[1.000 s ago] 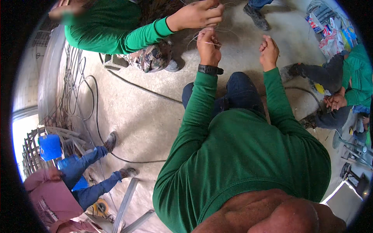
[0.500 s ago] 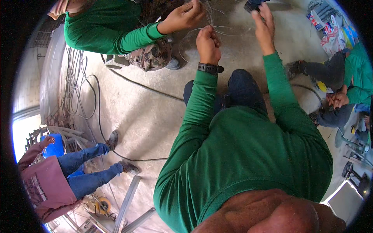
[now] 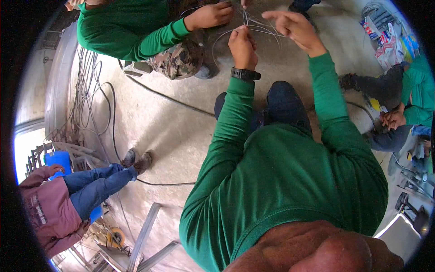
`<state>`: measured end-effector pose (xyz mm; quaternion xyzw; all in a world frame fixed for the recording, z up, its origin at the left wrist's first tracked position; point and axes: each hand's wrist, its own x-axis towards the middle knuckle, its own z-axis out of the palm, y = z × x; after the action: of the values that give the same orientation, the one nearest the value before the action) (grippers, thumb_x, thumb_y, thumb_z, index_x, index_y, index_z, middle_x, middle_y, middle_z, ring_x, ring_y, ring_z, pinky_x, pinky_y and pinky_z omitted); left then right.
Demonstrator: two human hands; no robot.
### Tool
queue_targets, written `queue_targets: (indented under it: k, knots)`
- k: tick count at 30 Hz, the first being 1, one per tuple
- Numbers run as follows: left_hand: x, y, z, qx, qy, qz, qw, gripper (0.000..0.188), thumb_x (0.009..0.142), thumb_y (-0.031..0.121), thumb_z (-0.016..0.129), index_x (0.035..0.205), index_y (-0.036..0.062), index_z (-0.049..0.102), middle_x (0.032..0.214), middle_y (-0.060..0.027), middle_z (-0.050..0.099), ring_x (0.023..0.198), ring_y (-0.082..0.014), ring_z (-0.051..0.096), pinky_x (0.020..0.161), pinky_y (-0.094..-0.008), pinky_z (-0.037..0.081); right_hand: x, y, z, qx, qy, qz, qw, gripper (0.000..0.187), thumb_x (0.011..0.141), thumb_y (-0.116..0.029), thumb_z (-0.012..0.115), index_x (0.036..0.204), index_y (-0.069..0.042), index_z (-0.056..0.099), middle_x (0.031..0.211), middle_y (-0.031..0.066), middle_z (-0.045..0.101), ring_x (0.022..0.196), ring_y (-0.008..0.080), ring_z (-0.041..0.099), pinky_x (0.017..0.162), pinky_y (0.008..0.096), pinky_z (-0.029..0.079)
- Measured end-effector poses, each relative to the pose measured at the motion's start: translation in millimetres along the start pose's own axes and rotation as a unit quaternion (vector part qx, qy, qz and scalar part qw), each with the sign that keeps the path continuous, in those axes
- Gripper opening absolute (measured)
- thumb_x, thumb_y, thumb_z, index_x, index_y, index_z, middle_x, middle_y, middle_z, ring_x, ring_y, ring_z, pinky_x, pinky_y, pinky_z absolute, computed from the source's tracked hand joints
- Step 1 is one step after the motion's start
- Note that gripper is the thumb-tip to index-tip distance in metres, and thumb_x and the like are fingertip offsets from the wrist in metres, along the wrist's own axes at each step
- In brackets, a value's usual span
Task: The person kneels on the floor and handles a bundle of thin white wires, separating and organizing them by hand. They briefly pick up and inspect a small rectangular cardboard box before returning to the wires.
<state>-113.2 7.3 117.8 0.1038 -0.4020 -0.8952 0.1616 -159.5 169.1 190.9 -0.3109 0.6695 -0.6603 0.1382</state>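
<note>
Near the top of the view, my left hand [image 3: 243, 49] is closed around a bundle of thin, pale wires [image 3: 246, 19]. Their loose ends spread upward, and some curl out to both sides. My right hand [image 3: 298, 32] is just right of the bundle, with its index finger stretched out toward the strands and nothing visible in it. Left of the wires, a co-worker's hand [image 3: 212, 16] in a green sleeve has its fingers drawn together; what it holds, if anything, is too fine to tell. Other fingertips [image 3: 246, 3] touch the upper strands at the top edge.
A black cable [image 3: 172, 100] runs over the concrete floor, and more cables [image 3: 90, 99] lie coiled at left. Metal bars [image 3: 147, 233] are at lower left, near a person in maroon [image 3: 54, 213]. Another person in green [image 3: 414, 106] sits at right, below colourful bags [image 3: 389, 47].
My right hand has moved left toward the wires, its index finger now extended. My left hand has dipped slightly. The person in maroon has brought their feet together.
</note>
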Motion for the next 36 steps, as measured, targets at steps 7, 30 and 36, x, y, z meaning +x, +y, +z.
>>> queue_targets:
  k: [7,30,36]
  knots:
    - [1,-2,7,-0.076,-0.006,-0.088,0.993,0.007,0.093,0.017,0.055,0.089,0.0113,0.058,0.068,0.0041,0.052,0.052,-0.0061,0.042,0.044,-0.0228,0.032,-51,47,-55,0.155,-0.091,-0.034,0.983,0.053,0.086,-0.051,0.065,0.11,-0.004,0.065,0.068,-0.0054,0.04,0.059,0.0065,0.037,0.054,0.0224,0.03]
    - [16,-29,-16,-0.066,0.015,-0.134,0.989,0.012,0.095,0.017,0.046,0.092,0.0062,0.051,0.079,-0.008,0.058,0.069,-0.0223,0.06,0.06,-0.0363,0.049,-75,50,-87,0.472,-0.009,-0.075,0.878,0.024,0.097,-0.027,0.053,0.113,-0.01,0.059,0.076,-0.0024,0.046,0.073,0.0117,0.046,0.083,0.0345,0.043]
    - [-3,-26,-21,-0.06,0.02,-0.142,0.988,0.012,0.095,0.019,0.045,0.093,0.0081,0.05,0.08,-0.0072,0.059,0.075,-0.0226,0.062,0.067,-0.0389,0.051,-74,56,-89,0.51,0.182,-0.123,0.831,0.014,0.095,-0.022,0.053,0.101,-0.011,0.058,0.078,-0.0023,0.049,0.076,0.0161,0.05,0.085,0.0394,0.044]
